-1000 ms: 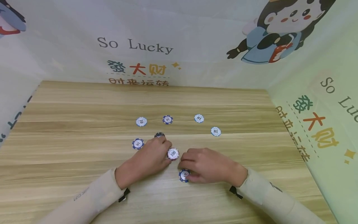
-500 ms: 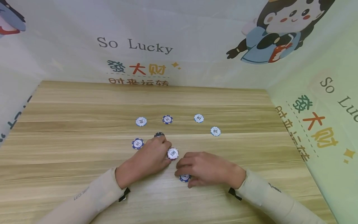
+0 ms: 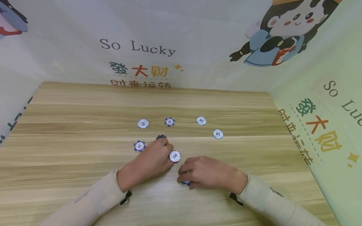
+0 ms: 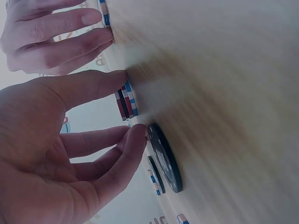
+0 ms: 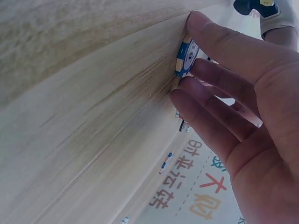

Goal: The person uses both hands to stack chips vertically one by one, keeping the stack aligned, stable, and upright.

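Note:
My left hand [image 3: 150, 157] rests on the table with thumb and fingertips at the left side of a short stack of poker chips [image 3: 175, 156], topped by one marked 100. A gap shows between that thumb and the index finger. Just beyond the left fingers lies a black poker chip [image 3: 161, 137], partly hidden by them in the head view and seen edge-on in the left wrist view. My right hand [image 3: 209, 172] holds a blue-and-white poker chip [image 5: 187, 55] by its edge between thumb and fingers; in the head view the fingers cover most of it.
Several more poker chips marked 10 lie flat: a dark blue one [image 3: 139, 146] left of the left hand, others farther back, including a light blue one [image 3: 218, 134]. Printed cloth walls [image 3: 198, 72] border the wooden table [image 3: 85, 119] at the back and sides.
My right hand has shifted slightly nearer to me, its fingers coming over the blue chip and closing on its edge. The left hand and the stack stay where they were.

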### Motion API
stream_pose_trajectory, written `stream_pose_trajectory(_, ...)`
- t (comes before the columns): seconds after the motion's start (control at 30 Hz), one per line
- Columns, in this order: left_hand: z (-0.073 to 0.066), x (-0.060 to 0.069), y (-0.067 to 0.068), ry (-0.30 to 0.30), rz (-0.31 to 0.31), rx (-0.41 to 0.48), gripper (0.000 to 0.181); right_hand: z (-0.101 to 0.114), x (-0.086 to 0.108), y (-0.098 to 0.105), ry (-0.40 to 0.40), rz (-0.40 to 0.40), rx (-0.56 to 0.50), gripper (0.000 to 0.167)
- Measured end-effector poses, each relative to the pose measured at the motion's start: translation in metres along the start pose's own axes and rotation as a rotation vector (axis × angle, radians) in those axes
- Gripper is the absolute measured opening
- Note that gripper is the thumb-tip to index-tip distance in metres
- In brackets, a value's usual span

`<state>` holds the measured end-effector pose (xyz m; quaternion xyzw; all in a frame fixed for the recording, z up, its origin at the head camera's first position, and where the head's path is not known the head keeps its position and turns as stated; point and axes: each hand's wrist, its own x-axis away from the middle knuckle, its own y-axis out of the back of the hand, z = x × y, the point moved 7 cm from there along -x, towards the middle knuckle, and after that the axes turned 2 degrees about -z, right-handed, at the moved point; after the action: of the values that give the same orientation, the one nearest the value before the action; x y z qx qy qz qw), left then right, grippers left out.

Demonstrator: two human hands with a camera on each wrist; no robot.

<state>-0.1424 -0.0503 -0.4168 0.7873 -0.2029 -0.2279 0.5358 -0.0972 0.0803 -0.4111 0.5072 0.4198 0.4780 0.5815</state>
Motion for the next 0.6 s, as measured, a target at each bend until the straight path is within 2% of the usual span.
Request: stream_pose_trajectory(0.6, -0.0010, 0.0003, 0.0007, -0.005, -0.007, -0.010, 0.037, 0.0043, -0.0018, 0.0011, 0.013, -0.032, 0.047, 0.029)
